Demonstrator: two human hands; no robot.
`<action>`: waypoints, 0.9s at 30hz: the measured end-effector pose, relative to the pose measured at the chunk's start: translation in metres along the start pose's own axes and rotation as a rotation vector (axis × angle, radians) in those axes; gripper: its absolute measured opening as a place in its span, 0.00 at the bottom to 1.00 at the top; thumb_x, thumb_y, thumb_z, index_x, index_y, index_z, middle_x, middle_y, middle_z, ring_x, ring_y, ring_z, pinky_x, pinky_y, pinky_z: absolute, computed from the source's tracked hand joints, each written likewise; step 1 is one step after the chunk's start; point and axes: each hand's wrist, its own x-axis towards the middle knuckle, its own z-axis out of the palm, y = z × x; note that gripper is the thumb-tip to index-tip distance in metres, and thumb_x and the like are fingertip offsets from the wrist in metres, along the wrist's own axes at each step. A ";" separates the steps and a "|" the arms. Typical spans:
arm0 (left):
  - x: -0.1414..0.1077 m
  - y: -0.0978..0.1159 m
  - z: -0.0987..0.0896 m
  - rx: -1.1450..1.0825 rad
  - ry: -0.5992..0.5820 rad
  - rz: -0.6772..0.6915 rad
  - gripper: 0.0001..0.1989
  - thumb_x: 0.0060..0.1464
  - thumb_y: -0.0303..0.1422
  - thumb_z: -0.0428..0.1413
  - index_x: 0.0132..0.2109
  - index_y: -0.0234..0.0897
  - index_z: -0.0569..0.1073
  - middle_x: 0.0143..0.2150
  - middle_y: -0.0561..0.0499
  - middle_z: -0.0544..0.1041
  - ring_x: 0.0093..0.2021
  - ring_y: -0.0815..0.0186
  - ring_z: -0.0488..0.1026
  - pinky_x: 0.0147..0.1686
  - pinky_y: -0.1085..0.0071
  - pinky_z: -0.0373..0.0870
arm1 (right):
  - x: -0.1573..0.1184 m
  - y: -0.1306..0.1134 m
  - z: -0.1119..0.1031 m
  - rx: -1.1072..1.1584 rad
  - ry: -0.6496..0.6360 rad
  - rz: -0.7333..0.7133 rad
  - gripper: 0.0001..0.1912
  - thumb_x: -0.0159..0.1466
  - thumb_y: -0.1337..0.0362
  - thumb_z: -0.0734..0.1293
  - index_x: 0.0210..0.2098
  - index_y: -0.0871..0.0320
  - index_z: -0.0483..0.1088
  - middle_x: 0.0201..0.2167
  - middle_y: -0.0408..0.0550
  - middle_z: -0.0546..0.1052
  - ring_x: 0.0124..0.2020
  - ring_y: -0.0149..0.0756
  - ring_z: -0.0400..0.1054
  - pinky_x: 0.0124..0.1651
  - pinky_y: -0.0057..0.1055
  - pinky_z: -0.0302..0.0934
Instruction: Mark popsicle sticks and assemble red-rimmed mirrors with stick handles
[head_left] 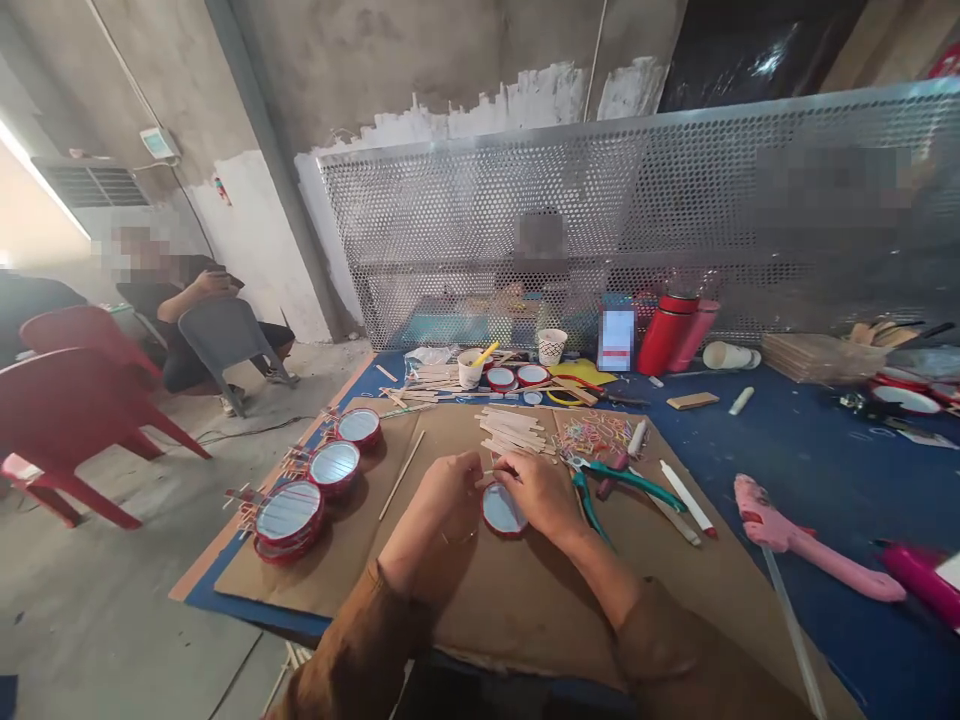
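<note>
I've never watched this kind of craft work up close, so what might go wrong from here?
The small red-rimmed round piece might slip or tip, since both the left hand and right hand are working at its far edge. The teal-handled pliers lie close by the right forearm, so a sleeve could knock them. The loose pale wooden sticks just beyond the hands could get scattered.
</note>
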 end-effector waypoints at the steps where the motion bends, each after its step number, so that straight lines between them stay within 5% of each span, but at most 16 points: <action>1: 0.005 -0.003 0.000 -0.064 -0.024 -0.031 0.05 0.46 0.28 0.50 0.25 0.36 0.62 0.20 0.55 0.67 0.24 0.71 0.65 0.24 0.77 0.57 | 0.005 -0.001 -0.001 -0.016 -0.025 0.011 0.07 0.61 0.71 0.64 0.30 0.56 0.73 0.33 0.45 0.78 0.39 0.37 0.68 0.40 0.30 0.54; 5: 0.030 -0.005 -0.008 -0.292 -0.301 -0.277 0.06 0.50 0.27 0.46 0.26 0.36 0.62 0.17 0.56 0.67 0.20 0.71 0.67 0.25 0.74 0.64 | 0.017 -0.008 -0.009 -0.066 -0.097 0.035 0.08 0.61 0.70 0.64 0.28 0.55 0.73 0.33 0.45 0.77 0.40 0.37 0.68 0.40 0.30 0.54; 9: 0.055 -0.005 -0.020 -0.260 -0.666 -0.449 0.07 0.51 0.26 0.47 0.26 0.34 0.64 0.16 0.52 0.70 0.19 0.69 0.70 0.27 0.70 0.68 | 0.017 -0.008 -0.009 -0.133 -0.103 0.089 0.08 0.61 0.68 0.63 0.30 0.54 0.74 0.33 0.47 0.77 0.39 0.38 0.69 0.38 0.31 0.54; 11: 0.058 -0.013 -0.024 -0.343 -0.692 -0.368 0.05 0.51 0.29 0.52 0.28 0.34 0.64 0.17 0.53 0.71 0.20 0.68 0.71 0.28 0.70 0.69 | 0.016 -0.006 -0.006 -0.136 -0.107 0.102 0.08 0.61 0.68 0.63 0.30 0.55 0.75 0.32 0.47 0.77 0.38 0.38 0.69 0.37 0.30 0.53; 18: 0.045 -0.033 -0.020 -0.580 -0.647 -0.175 0.16 0.49 0.42 0.59 0.32 0.33 0.65 0.20 0.53 0.72 0.22 0.68 0.73 0.25 0.72 0.69 | 0.015 0.009 0.006 -0.068 -0.045 0.046 0.09 0.60 0.68 0.62 0.27 0.56 0.73 0.29 0.45 0.77 0.35 0.36 0.68 0.37 0.29 0.54; 27: 0.053 -0.012 0.004 -0.423 -0.214 0.000 0.06 0.54 0.29 0.51 0.30 0.33 0.64 0.14 0.59 0.62 0.14 0.75 0.63 0.15 0.80 0.59 | 0.020 0.029 0.009 0.008 0.035 0.155 0.09 0.59 0.66 0.61 0.27 0.57 0.73 0.28 0.46 0.78 0.30 0.35 0.68 0.33 0.28 0.56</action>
